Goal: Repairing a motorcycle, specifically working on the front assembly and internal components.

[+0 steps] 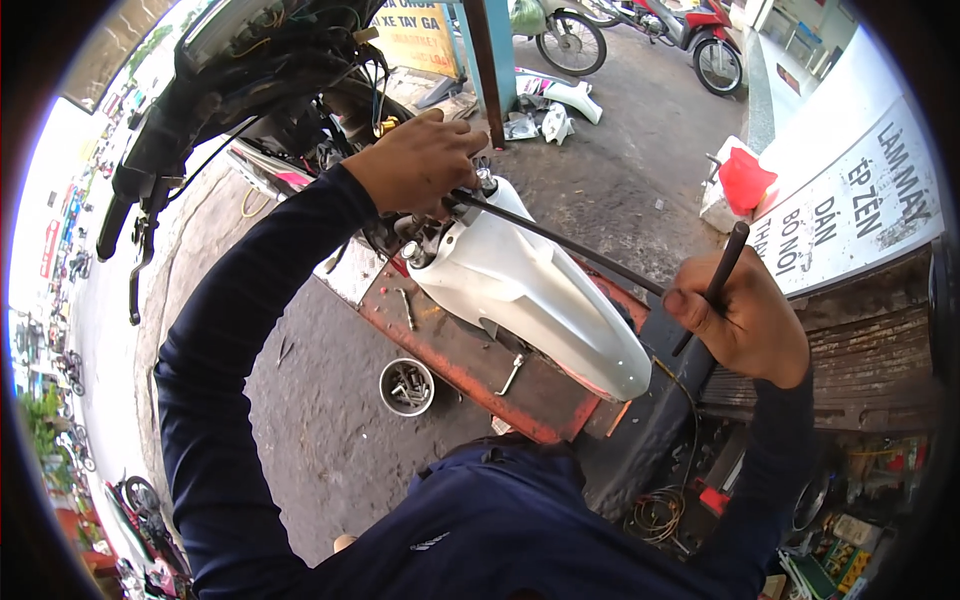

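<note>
My right hand (pixel 745 315) is closed around the crossbar of a long dark T-handle wrench (pixel 575 246). The wrench's shaft runs left across a white front fender (pixel 530 285) to my left hand (pixel 415 165). Bent fingers of my left hand close on the shaft's far end, beside the stripped front of a motorbike. What the wrench tip meets is hidden behind that hand. Two metal fork tops, one of them a fork cap (pixel 414 254), stand at the fender's upper end. Above my left forearm, the handlebar (pixel 150 185) and loose wiring hang at the upper left.
Beneath the fender lies a worn red-edged platform (pixel 455 345) with a bent metal tool (pixel 512 375) and a small wrench (pixel 407 308). A metal bowl (pixel 383 388) of bolts sits on the ground. Tools and coiled cable (pixel 657 512) crowd the lower right; a blue post (pixel 490 70) rises ahead.
</note>
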The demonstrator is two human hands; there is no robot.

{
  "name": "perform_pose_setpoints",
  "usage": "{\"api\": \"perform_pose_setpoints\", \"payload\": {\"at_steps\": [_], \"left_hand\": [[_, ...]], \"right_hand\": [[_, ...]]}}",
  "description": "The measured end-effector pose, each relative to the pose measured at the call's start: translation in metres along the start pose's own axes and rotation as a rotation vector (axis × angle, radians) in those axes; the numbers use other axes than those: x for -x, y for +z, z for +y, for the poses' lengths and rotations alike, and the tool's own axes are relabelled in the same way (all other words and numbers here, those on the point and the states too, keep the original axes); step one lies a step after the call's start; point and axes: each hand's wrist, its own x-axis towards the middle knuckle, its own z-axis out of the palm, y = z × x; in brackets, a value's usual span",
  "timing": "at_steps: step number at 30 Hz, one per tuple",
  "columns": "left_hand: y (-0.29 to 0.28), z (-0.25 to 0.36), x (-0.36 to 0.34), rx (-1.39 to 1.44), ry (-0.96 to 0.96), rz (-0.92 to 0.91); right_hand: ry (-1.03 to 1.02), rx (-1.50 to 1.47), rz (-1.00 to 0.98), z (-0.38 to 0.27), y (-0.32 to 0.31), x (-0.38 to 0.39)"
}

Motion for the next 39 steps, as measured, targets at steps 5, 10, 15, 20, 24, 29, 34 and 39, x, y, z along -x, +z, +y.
{"api": "perform_pose_setpoints", "payload": {"at_steps": [5, 10, 15, 20, 24, 29, 34, 39], "left_hand": [[-0.001, 0.002, 0.002, 0.006, -0.043, -0.022], [-0.004, 0.004, -0.003, 0.017, -0.083, -0.107], [-0.006, 0.006, -0.007, 0.004, -0.114, -0.131], [-0.005, 0.010, -0.008, 0.011, -0.162, -0.164], [-0.008, 0.014, -0.011, -0.003, -0.198, -0.218], [-0.011, 0.013, -0.012, -0.008, -0.213, -0.205], [-0.010, 0.013, -0.009, 0.005, -0.196, -0.220], [-0.006, 0.012, -0.006, -0.003, -0.184, -0.178]], "right_hand": [[0.270, -0.912, -0.050, 0.023, 0.012, -0.015], [0.180, -1.020, 0.493, 0.016, 0.055, -0.008], [-0.285, -0.500, 1.268, 0.035, 0.082, -0.014], [-0.574, -0.078, 0.730, 0.060, 0.045, 0.018], [-0.492, 0.425, 0.433, 0.056, 0.075, 0.027], [-0.402, 0.169, 0.887, 0.050, 0.108, 0.028], [-0.843, 0.731, 0.695, 0.044, 0.056, 0.040], [-0.471, 0.695, 0.574, 0.025, 0.027, 0.030]]}}
